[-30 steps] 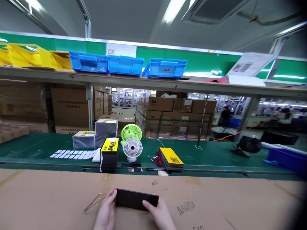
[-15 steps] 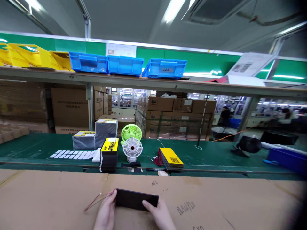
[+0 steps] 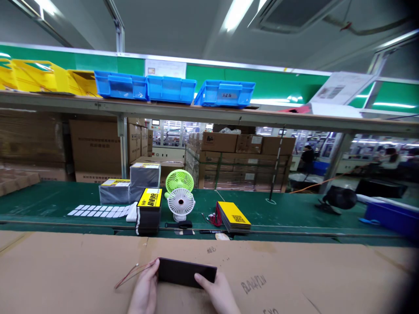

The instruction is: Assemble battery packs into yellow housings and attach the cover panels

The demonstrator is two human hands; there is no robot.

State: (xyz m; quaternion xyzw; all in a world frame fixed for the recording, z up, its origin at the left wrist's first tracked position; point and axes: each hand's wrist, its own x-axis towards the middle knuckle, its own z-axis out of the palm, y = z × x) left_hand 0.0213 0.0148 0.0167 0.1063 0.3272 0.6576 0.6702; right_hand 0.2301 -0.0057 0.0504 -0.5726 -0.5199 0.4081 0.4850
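A flat black rectangular panel (image 3: 183, 271) is held between my two hands, above the cardboard sheet (image 3: 81, 270) on the near side. My left hand (image 3: 146, 285) grips its left end, with thin red wires (image 3: 128, 275) trailing out to the left from beside the fingers. At the right end my right hand (image 3: 218, 290) holds the panel, its thumb lying on the dark face. Beyond the cardboard stand a stack of black pieces with a yellow top (image 3: 149, 211), a white fan (image 3: 181, 203), and a stack of yellow-topped panels (image 3: 234, 213) with red wires.
The green bench (image 3: 281, 213) also bears a green fan (image 3: 179, 181), wrapped stacks (image 3: 145, 176), white labels (image 3: 98, 211), a black fan (image 3: 340, 198) and a blue bin (image 3: 389, 218). Blue bins (image 3: 225, 93) and yellow bins line the shelf (image 3: 183, 109) above. Two people are far back right.
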